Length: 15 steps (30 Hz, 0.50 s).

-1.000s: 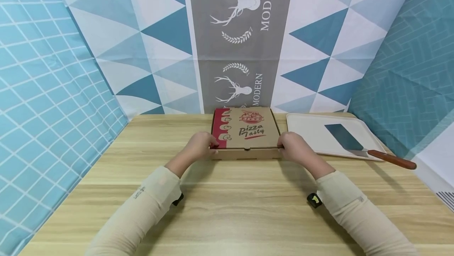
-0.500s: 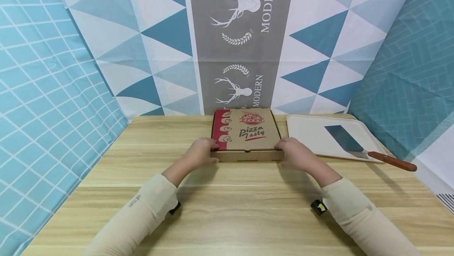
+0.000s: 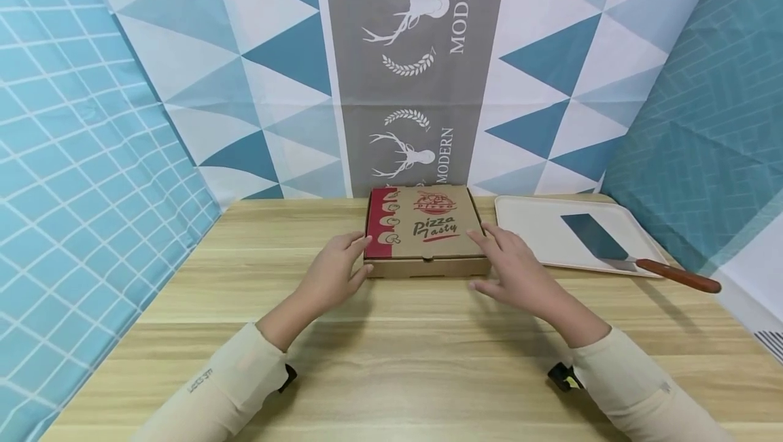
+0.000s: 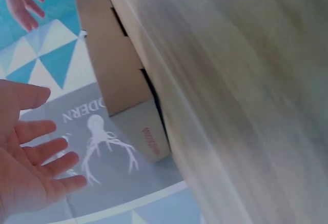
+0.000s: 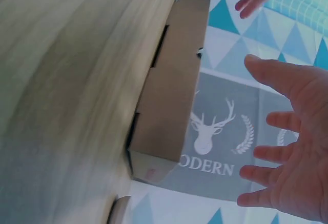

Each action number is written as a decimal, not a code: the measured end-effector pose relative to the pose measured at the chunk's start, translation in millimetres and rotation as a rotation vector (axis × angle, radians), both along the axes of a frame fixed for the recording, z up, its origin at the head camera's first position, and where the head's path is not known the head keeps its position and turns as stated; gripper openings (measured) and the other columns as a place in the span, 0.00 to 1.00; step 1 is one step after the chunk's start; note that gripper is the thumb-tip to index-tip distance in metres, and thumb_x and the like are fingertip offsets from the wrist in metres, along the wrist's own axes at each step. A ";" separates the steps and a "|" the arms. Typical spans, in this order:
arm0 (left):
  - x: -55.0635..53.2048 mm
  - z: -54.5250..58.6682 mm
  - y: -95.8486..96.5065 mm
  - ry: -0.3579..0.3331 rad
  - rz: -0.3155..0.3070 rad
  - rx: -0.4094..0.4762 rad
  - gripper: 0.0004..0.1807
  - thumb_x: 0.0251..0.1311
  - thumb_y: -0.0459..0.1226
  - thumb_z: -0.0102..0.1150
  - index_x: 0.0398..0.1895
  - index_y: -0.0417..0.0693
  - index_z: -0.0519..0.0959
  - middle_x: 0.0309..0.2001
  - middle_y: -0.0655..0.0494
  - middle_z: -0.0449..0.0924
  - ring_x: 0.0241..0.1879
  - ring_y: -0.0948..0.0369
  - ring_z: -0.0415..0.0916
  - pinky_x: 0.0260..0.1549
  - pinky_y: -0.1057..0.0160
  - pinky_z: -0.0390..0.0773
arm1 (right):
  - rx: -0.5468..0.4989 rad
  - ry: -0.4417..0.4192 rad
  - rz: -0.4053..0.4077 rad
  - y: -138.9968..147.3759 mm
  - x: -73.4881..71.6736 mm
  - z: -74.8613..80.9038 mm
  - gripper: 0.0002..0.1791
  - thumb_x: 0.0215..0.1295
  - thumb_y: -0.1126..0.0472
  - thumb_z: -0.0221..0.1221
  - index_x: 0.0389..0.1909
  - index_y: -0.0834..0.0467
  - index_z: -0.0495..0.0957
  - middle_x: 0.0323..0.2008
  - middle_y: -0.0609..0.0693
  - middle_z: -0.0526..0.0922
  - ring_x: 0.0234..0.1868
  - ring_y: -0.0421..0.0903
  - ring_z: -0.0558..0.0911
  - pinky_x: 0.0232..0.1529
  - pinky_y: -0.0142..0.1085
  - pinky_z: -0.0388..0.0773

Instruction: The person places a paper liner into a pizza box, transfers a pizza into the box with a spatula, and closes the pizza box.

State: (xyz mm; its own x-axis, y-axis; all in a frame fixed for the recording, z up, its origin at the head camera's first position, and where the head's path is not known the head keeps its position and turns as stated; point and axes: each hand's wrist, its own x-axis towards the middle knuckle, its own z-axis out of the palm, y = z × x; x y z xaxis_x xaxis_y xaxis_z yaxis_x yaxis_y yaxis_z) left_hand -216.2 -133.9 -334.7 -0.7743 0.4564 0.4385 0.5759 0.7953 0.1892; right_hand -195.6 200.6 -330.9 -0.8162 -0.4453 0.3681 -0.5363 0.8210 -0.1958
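A closed cardboard pizza box (image 3: 428, 224), brown with a red band along its left side, lies on the wooden table near the back wall. At its front left corner my left hand (image 3: 330, 272) is spread, holding nothing. My right hand (image 3: 516, 272) is at the front right corner, fingers apart and also free of any object. The left wrist view shows the box's front wall (image 4: 115, 55) with my left hand (image 4: 31, 157) apart from it. In the right wrist view, a gap separates my right hand (image 5: 292, 142) from the box (image 5: 169, 85).
A cream tray (image 3: 520, 217) lies to the right of the box. Across it rests a flat turner with a dark metal blade (image 3: 592, 236) and a wooden handle (image 3: 679, 275) that juts past the tray's front edge. Patterned cloth covers the back wall (image 3: 287, 122).
Both hands gripped the front corners of the box earlier; they have let go, spread their fingers and drawn back slightly. The box stays where it was.
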 end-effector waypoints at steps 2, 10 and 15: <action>5.7 2.3 -0.3 0.019 -0.003 -0.003 0.30 0.65 0.38 0.69 0.66 0.33 0.75 0.64 0.35 0.76 0.64 0.39 0.74 0.65 0.42 0.75 | 0.015 0.011 -0.004 -1.1 2.9 2.6 0.46 0.61 0.53 0.73 0.75 0.63 0.64 0.73 0.73 0.62 0.72 0.73 0.64 0.72 0.70 0.58; 22.8 14.6 0.2 -0.005 -0.024 -0.100 0.45 0.55 0.55 0.75 0.73 0.45 0.71 0.71 0.42 0.72 0.70 0.42 0.68 0.69 0.38 0.69 | 0.064 0.017 0.012 -4.7 12.2 9.8 0.45 0.66 0.44 0.67 0.78 0.56 0.61 0.76 0.69 0.58 0.77 0.69 0.59 0.69 0.78 0.52; 27.6 19.5 0.0 -0.073 -0.052 -0.171 0.50 0.53 0.62 0.72 0.76 0.54 0.68 0.76 0.46 0.66 0.74 0.40 0.63 0.66 0.24 0.61 | 0.077 -0.037 0.030 -4.5 13.6 8.1 0.52 0.62 0.38 0.69 0.81 0.49 0.55 0.80 0.67 0.49 0.80 0.70 0.50 0.67 0.82 0.45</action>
State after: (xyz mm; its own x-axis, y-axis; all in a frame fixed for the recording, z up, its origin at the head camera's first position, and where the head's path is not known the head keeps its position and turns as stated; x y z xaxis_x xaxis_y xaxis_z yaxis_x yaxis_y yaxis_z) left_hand -188.6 -133.9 -315.2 -0.7745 0.5600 0.2944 0.6070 0.7889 0.0963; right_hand -181.9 196.1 -322.8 -0.8143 -0.4960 0.3016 -0.5547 0.8180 -0.1524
